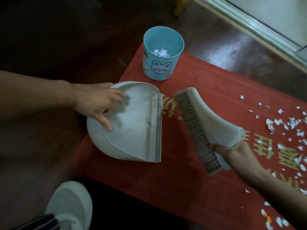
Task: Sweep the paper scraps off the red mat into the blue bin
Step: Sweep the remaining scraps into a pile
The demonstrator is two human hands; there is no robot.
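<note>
In the head view the red mat [191, 180] lies on a dark floor [49, 39], and the blue bin [174, 63] stands upright on the mat's far corner with a few white scraps in its bottom. The paper scraps [282, 123] that remain are scattered along the right side of the mat, well apart from the bin and from the tools.

A white dustpan [132, 123] sits flat on the mat's left edge, with its straight lip facing right toward the litter and nothing in it. The left hand [98, 103] reaches over the pan's rounded back, fingers spread wide and nearly straight. It grips nothing, and whether the fingertips press the pan or float just above it cannot be told.

The right hand [232, 151] is wrapped round the handle end of the brush [199, 127], which is lifted off the mat with its bristles turned toward the pan's lip. A white shoe [71, 203] shows at the lower left.

This looks like the gap between two sweeps: one load is in the bin and the pan has been set down for the next. The next move calls for steadying the pan with the left hand, carrying the brush right beyond the scraps, then drawing them left in low strokes onto the lip, gently, as such light bits scatter easily
</note>
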